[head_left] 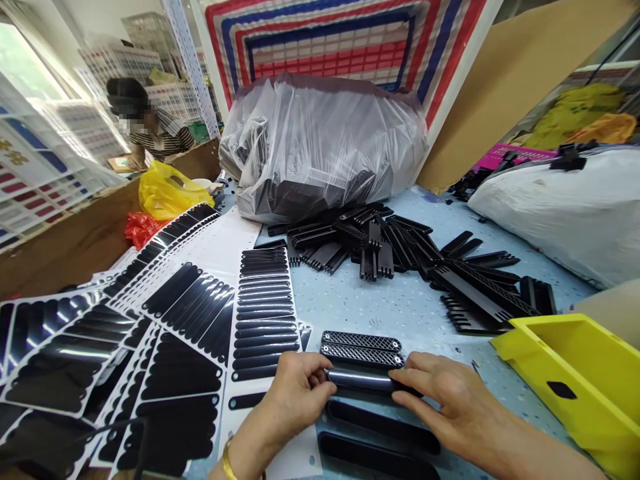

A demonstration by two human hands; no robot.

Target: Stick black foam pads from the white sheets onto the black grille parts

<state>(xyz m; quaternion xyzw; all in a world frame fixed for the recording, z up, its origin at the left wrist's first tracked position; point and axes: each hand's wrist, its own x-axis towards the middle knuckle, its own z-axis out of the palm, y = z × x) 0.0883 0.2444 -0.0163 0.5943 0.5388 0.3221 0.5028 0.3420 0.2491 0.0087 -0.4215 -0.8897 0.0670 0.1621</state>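
Observation:
A glossy black strip [361,380] with rounded ends, like the stickers on the sheets nearby, spans the gap between my two hands. My left hand [300,390] pinches its left end between thumb and fingers. At its right end my right hand [445,397] grips it the same way. Whether the strip lies on a black plastic piece underneath, I cannot tell. Just beyond it are two black pieces with a diamond-patterned face [361,348]. Nearer to me lie two smooth black bars [383,427]. A sticker sheet [265,313] with rows of black strips is left of my hands.
More black sticker sheets [180,393] overlap across the left side. A heap of black slotted plastic pieces [380,243] lies before a filled clear plastic bag [325,147]. A yellow bin [565,373] stands at right, a white sack [545,207] behind. Another person [160,133] sits far left.

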